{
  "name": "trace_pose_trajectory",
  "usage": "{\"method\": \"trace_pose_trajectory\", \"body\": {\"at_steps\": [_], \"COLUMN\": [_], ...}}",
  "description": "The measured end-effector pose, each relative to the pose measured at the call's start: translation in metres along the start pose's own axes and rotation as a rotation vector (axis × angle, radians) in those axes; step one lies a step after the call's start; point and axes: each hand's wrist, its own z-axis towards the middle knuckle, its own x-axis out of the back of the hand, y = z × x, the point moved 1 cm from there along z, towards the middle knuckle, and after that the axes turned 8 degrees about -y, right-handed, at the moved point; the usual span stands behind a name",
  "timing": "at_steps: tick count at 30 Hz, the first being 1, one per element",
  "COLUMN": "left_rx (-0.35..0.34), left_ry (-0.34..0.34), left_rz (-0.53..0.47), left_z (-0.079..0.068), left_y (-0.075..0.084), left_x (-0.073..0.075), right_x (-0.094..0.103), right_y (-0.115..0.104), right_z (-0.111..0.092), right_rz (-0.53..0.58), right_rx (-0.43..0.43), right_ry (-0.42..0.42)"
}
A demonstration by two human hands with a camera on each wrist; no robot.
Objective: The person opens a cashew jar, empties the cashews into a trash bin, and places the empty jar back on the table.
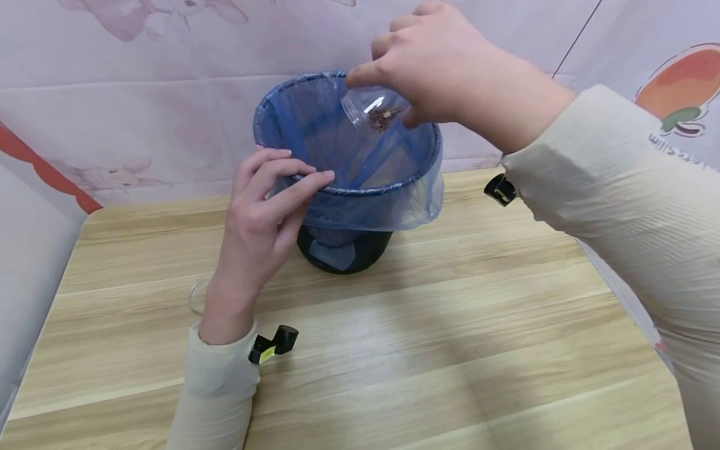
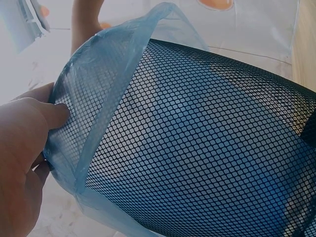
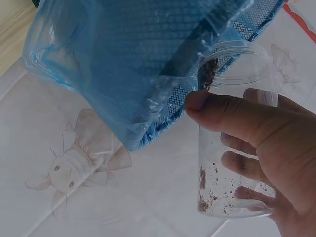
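A black mesh trash bin (image 1: 343, 250) stands at the back of the table, lined with a blue plastic bag (image 1: 388, 209) folded over its rim. My left hand (image 1: 264, 206) grips the near left rim; in the left wrist view its thumb (image 2: 60, 116) presses the bag from outside. Above the bin's opening, my right hand (image 1: 433, 62) holds a clear plastic jar (image 1: 357, 109) tipped on its side, mouth toward the left. Dark brown crumbly bits (image 1: 384, 117) lie inside the jar. In the right wrist view, some gather near its mouth and small specks cling near its base.
A clear round rim, perhaps a lid (image 1: 195, 297), lies on the wood-grain table (image 1: 394, 350), partly behind the left wrist. Right behind the bin hangs a pale printed sheet (image 1: 185, 106). Black clips (image 1: 274, 344) are on both sleeves.
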Motion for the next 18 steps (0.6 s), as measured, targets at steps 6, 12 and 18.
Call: {"method": "trace_pose_trajectory", "body": {"at_steps": [6,12,18], "left_rx": [-0.028,-0.011,-0.028], "left_ry": [-0.024,-0.008,-0.013], "left_rz": [0.045,0.008,0.025], "left_z": [0.000,0.000,0.000], "left_y": [-0.001,0.000,-0.001], "left_x": [0.001,0.000,0.001], "right_x": [0.003,0.006,0.009], "right_y": [-0.001,-0.004,-0.013], "right_z": [-0.001,-0.002,-0.003], "right_rz": [-0.041,-0.143,-0.210], "right_rx": [0.005,0.011,0.030], "right_ry": [0.020,0.069,0.139]}}
